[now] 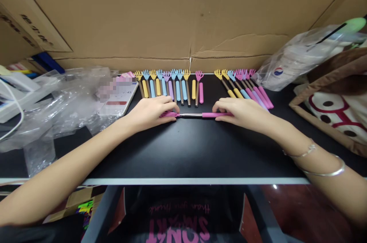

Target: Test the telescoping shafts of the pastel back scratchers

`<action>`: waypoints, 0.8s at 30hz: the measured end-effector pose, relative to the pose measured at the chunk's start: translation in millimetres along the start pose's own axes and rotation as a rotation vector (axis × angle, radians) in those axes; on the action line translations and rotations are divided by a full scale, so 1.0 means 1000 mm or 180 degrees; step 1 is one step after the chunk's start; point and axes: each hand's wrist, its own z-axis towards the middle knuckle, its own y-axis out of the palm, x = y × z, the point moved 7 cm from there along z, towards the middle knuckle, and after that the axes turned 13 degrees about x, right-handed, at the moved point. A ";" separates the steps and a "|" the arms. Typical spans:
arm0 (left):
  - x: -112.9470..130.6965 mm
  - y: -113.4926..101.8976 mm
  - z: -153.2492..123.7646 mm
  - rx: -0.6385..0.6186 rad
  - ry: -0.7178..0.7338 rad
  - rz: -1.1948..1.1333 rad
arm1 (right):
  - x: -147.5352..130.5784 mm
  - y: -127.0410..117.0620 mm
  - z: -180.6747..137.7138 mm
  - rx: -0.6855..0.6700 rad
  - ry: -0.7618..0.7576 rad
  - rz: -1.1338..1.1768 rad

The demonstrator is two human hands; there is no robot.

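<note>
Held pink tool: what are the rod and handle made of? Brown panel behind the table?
Rod: seemingly polished metal, by its silvery highlights.
Pink handle: smooth plastic or rubber, by its even colour; can't tell which.
Brown panel: likely matte cardboard, from its creases.

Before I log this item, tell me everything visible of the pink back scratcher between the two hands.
The back scratcher lies crosswise on or just above the black tabletop. The left hand holds its partly hidden pink head; a shiny, metal-looking rod runs to a smooth pink handle, its end in the right hand.
</note>
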 end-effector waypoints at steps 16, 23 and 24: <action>-0.007 -0.007 -0.004 -0.0090 0.0232 0.0157 | 0.021 -0.003 -0.004 -0.0197 0.0016 -0.0125; -0.014 -0.019 -0.005 -0.0193 0.0195 0.0269 | 0.034 -0.007 -0.008 -0.0339 0.0149 -0.0250; -0.015 -0.020 -0.005 -0.0191 0.0187 0.0302 | 0.033 -0.007 -0.008 -0.0360 0.0145 -0.0231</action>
